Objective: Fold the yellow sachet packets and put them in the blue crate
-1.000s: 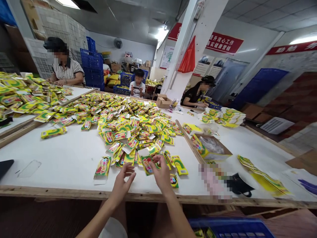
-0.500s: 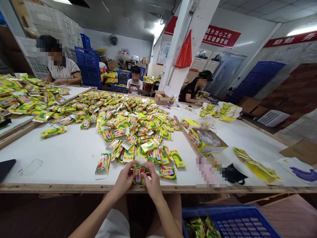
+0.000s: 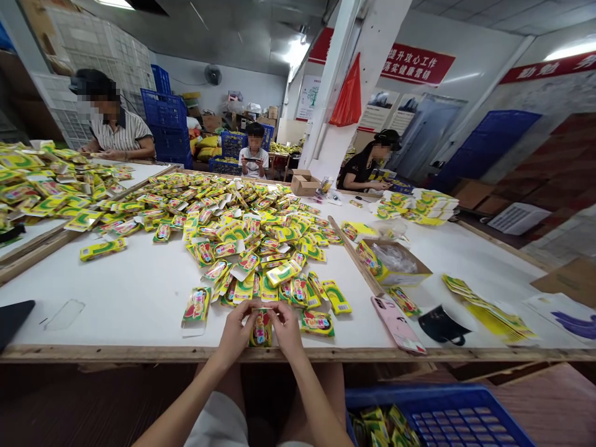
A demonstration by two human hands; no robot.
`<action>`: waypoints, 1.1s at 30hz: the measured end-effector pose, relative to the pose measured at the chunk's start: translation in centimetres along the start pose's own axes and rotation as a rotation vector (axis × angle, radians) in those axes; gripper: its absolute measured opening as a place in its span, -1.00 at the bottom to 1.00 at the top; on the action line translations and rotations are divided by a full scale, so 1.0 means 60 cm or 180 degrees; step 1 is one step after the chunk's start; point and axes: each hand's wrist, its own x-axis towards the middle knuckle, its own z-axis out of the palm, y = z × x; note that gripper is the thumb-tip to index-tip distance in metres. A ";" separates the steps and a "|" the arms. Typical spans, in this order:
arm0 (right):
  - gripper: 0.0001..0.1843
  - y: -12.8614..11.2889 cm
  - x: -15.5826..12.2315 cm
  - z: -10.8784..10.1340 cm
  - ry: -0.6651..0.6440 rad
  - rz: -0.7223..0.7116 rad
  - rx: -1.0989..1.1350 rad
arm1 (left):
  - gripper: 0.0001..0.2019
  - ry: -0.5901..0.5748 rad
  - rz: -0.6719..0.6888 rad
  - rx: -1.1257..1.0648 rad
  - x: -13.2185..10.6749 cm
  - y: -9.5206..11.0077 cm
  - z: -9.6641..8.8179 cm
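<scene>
Between my hands, close to the table's front edge, stands a small yellow-green printed box [image 3: 261, 330]. My left hand [image 3: 238, 326] pinches its upper left side, and my right hand [image 3: 285, 324] pinches the upper right side. The fingers of both hands meet at the box's top end, where the flap is mostly hidden by them. Just beyond lies a large heap of similar boxes [image 3: 242, 248], many with white flaps sticking out. One box with an open flap [image 3: 195, 307] lies left of my hands, and another box [image 3: 317, 323] lies to the right.
A wooden strip [image 3: 356, 257] divides the white table. Right of it are a pink phone [image 3: 398, 324], a black mug [image 3: 442, 326] and a carton of clear plastic [image 3: 400, 264]. A blue crate [image 3: 447, 391] with boxes stands below the edge. Other people sit around the tables.
My fingers have moved up to the top end of the box and closed together over its flap, and the white flap no longer sticks up. The box stays in place.
</scene>
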 end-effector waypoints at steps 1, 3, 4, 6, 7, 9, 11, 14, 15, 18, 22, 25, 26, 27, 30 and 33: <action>-0.78 -0.006 -0.002 0.000 -0.0062 0.0002 -0.0011 | -0.81 -0.0006 -0.0012 0.0080 -0.001 0.003 0.000; -0.78 -0.015 -0.006 -0.001 -0.0033 0.0018 -0.0001 | -0.80 0.0032 -0.0036 0.0165 -0.002 0.011 0.000; -0.78 -0.019 -0.007 -0.001 0.0020 0.0017 -0.0009 | -0.80 0.0067 -0.0041 0.0179 -0.002 0.014 0.000; -0.78 -0.023 -0.007 0.000 0.0098 0.0000 -0.0079 | -0.80 0.0150 -0.0076 0.0192 -0.002 0.018 0.001; -0.78 -0.023 -0.006 0.000 0.0118 -0.0004 -0.0118 | -0.80 0.0177 -0.0109 0.0181 -0.001 0.020 0.001; -0.77 -0.023 -0.001 0.001 0.0132 0.0011 -0.0190 | -0.78 0.0182 -0.0185 0.0128 0.003 0.021 0.003; -0.75 -0.024 0.005 0.001 0.0142 0.0043 -0.0252 | -0.77 0.0170 -0.0244 0.0079 0.009 0.020 0.005; -0.76 -0.025 0.011 0.001 0.0129 0.0042 -0.0313 | -0.75 0.0212 -0.0299 0.0060 0.015 0.014 0.005; -0.76 -0.024 0.011 0.000 0.0120 0.0021 -0.0309 | -0.75 0.0205 -0.0311 0.0053 0.015 0.012 0.005; -0.78 -0.016 0.002 0.001 0.0069 -0.0041 -0.0194 | -0.73 0.0082 -0.0301 0.0020 0.008 0.003 -0.001; -0.82 -0.003 -0.015 0.003 0.0009 0.0015 0.0094 | -0.76 -0.0101 -0.0190 0.0019 -0.005 0.001 -0.009; -0.85 -0.001 -0.020 0.005 0.0014 0.0064 0.0151 | -0.75 -0.0093 -0.0234 0.0033 -0.009 0.007 -0.008; -0.85 -0.002 -0.020 0.005 0.0024 0.0079 0.0156 | -0.74 -0.0057 -0.0280 0.0014 -0.009 0.010 -0.005; -0.84 -0.004 -0.020 0.005 0.0049 0.0095 0.0164 | -0.73 -0.0017 -0.0326 -0.0017 -0.010 0.013 -0.002; -0.79 -0.009 -0.019 0.006 0.0140 0.0132 0.0213 | -0.73 0.0107 -0.0386 -0.0064 -0.008 0.021 0.006; -0.78 -0.012 -0.017 0.007 0.0150 0.0136 0.0211 | -0.79 0.0194 -0.0424 -0.0026 -0.004 0.024 0.008</action>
